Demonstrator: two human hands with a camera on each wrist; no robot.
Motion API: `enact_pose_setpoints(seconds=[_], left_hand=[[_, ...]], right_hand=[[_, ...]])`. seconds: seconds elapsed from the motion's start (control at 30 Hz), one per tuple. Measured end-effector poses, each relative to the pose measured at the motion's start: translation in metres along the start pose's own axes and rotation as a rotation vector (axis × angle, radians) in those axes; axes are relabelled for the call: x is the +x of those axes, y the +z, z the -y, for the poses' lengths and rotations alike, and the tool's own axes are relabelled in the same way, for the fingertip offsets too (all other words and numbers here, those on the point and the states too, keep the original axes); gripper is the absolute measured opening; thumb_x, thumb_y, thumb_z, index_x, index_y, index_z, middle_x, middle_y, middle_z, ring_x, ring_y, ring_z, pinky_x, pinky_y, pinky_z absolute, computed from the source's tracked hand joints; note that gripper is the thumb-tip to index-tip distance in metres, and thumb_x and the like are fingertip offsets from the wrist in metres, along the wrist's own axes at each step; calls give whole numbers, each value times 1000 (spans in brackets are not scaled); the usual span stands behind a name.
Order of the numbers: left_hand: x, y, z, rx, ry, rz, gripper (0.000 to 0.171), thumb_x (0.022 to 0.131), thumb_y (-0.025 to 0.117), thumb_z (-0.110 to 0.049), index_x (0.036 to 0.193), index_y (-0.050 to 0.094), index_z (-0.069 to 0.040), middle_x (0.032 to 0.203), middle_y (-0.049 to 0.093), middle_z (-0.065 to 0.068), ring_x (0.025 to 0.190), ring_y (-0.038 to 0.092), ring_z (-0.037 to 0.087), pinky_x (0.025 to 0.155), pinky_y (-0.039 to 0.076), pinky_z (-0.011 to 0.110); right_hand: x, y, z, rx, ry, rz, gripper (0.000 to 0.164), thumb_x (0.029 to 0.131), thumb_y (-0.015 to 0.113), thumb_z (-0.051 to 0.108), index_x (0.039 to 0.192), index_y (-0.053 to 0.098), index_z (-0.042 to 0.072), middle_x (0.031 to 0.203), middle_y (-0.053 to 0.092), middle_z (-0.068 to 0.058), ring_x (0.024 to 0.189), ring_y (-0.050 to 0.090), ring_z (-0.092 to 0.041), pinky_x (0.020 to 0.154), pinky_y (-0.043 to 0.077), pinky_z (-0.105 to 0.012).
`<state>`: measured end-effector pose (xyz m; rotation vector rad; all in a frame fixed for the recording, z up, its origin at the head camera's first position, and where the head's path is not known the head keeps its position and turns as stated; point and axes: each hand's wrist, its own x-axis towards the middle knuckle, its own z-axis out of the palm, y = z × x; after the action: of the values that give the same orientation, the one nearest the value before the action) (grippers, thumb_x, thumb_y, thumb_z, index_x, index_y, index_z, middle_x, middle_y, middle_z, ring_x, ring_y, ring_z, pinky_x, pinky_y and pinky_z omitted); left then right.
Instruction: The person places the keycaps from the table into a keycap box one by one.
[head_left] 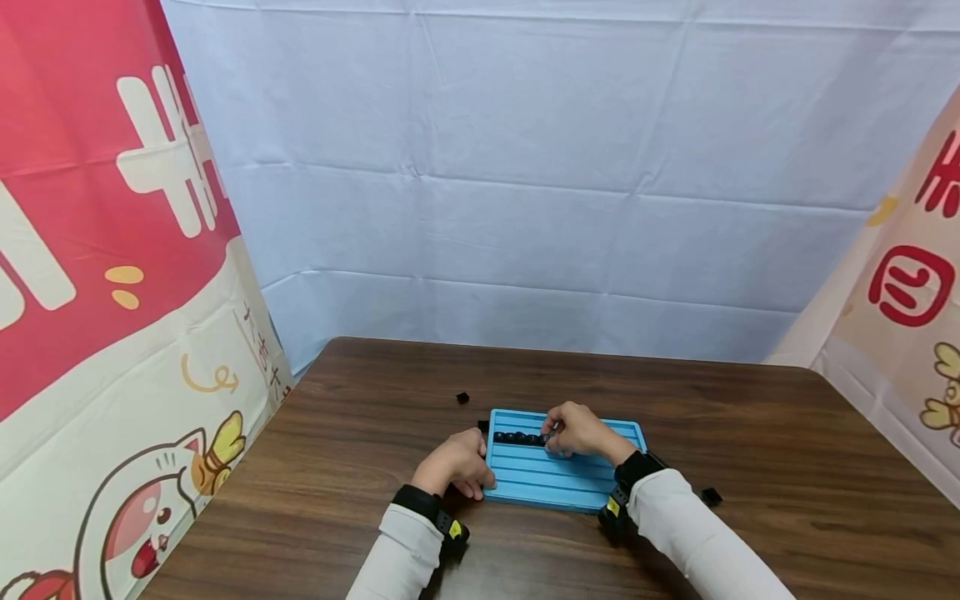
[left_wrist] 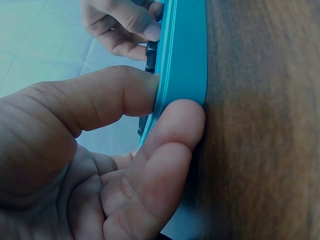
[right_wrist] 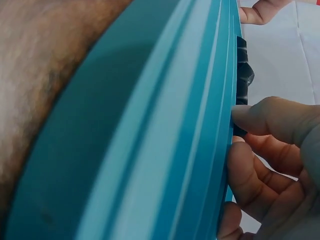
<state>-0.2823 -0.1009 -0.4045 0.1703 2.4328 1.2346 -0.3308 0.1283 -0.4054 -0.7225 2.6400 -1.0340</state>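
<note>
The right hand [head_left: 581,431] is pinching the right end of a row of black pieces [head_left: 517,438] lying in the blue tray [head_left: 551,478] below it; the left hand [head_left: 459,463] is gripping the tray's left edge.

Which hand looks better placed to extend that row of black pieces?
Probably the right hand: it sits at the right end of the black row, while the left hand grips the left edge of the blue tray.
</note>
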Motion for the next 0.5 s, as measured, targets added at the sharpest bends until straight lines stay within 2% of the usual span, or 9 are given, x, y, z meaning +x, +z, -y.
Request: enact_pose_setpoints(seconds=[0.5], left_hand=[[-1,-1,-1,3,0,2,30,76,70,7,89,44,1,61,59,18,47,59,23,43,49,30]], right_hand=[[-2,0,0,6,-10,5,9,81,67,-2,89,64,2,68,56,-2,52,53,-19,51,43,-32]])
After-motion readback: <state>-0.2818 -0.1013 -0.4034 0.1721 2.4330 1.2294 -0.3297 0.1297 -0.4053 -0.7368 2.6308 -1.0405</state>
